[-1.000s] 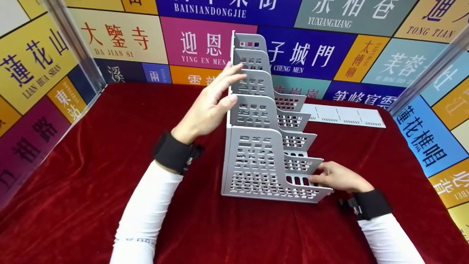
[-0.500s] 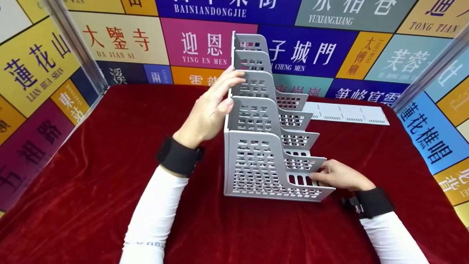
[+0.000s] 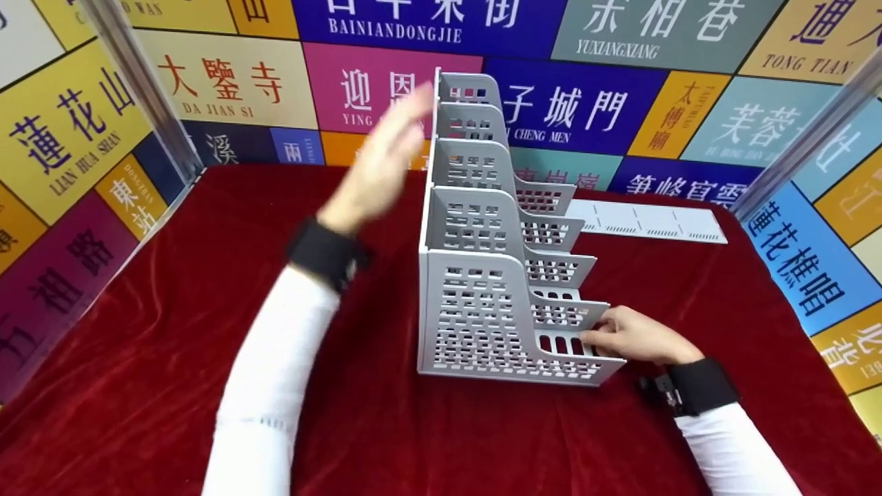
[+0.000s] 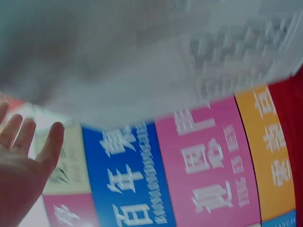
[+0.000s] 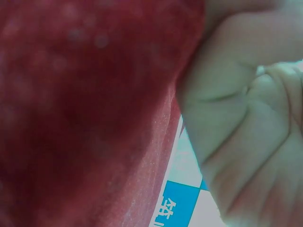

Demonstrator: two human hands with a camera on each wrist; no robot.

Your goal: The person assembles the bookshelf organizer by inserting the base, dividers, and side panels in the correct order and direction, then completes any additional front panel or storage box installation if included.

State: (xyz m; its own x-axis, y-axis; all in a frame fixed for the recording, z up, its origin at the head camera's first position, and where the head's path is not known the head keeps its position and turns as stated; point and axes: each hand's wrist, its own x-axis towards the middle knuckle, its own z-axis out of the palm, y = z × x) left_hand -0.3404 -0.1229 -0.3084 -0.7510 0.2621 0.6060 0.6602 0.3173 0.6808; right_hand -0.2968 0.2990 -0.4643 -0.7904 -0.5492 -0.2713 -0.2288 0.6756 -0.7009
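We see the left hand (image 3: 377,164), fingers spread and holding nothing, now lifted clear of the grey file rack (image 3: 493,275) it was bracing. The rack stands mid-cloth on its own, our right hand (image 3: 637,335) pinching its near, low front edge.

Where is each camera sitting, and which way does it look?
Head: worn on the head, looking down at the grey perforated plastic file rack on the red velvet cloth; both sleeves, left hand and right hand show.
Left wrist: looks past the open left hand at the blurred rack and colourful sign wall.
Right wrist: close on the right hand and the cloth.
Shared: cloth, rack, wall.
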